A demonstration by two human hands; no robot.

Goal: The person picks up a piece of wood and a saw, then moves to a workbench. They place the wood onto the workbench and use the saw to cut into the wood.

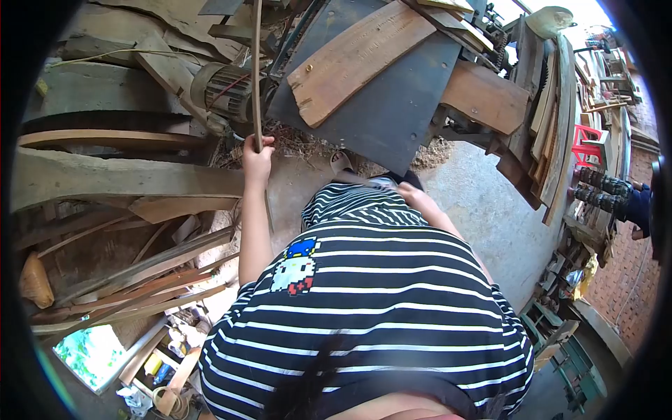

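My left hand [257, 159] is closed around the lower part of a long, thin wooden strip [256, 77], which stretches away to the top edge of the view. At my front, near the striped clothing, my right hand [418, 200] has its fingers curled. A narrow greyish-brown flat piece [360, 180] extends left from it, blurred, and its kind is hard to make out. Ahead of both hands lies a dark metal plate [413, 105], with a broad wooden board [360, 56] resting across it.
An electric motor [222, 91] sits left of the strip. Long curved timbers [119, 178] crowd the left side. Stacked boards [546, 133] and a red plastic stool [588, 145] stand to the right. Concrete floor [483, 203] shows beside me. A person's sleeve [640, 203] is at the far right.
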